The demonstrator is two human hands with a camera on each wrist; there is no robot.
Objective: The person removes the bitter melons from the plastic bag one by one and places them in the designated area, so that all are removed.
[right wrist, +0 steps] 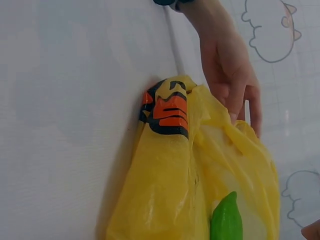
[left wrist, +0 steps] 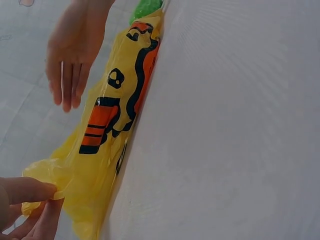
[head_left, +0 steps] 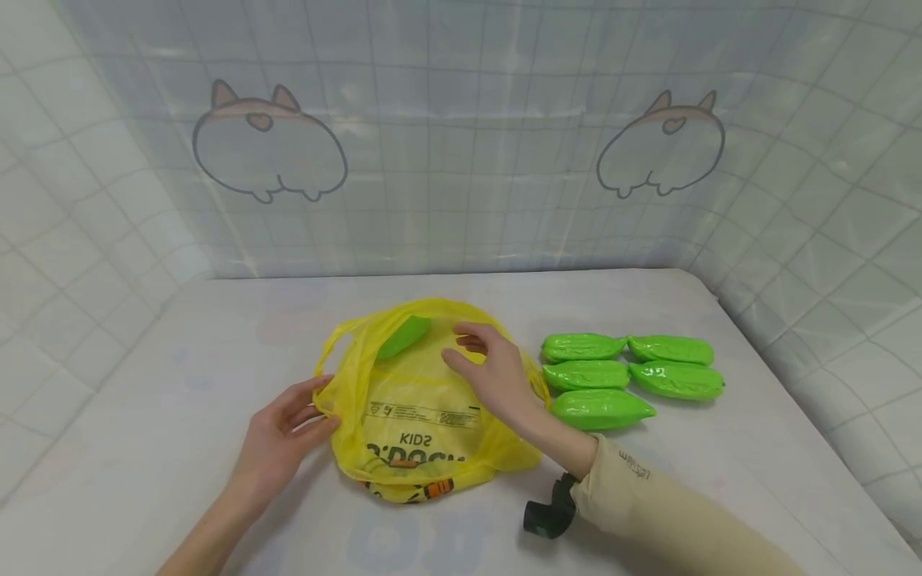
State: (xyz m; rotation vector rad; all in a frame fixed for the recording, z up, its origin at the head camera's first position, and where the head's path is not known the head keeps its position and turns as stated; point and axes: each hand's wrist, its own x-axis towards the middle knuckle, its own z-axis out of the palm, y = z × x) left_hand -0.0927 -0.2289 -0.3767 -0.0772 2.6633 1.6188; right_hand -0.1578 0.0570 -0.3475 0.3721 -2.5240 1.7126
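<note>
A yellow plastic bag (head_left: 425, 392) with printed lettering lies on the table, its mouth spread wide. At its left edge my left hand (head_left: 277, 440) pinches the rim between thumb and fingers; the left wrist view shows the film (left wrist: 47, 177) caught there. My right hand (head_left: 499, 376) hovers over the mouth, fingers loosely bent and holding nothing. One glossy green elongated pod (head_left: 405, 336) lies inside the bag, at the upper left. Several more green pods (head_left: 587, 374) rest to the right of the bag, in two columns.
A dark, bent, tube-like object (head_left: 551, 512) sits below my right forearm, partly hidden by the sleeve. Tiled-pattern sheeting (head_left: 461, 160) closes off the back and both sides of the white table (head_left: 216, 336).
</note>
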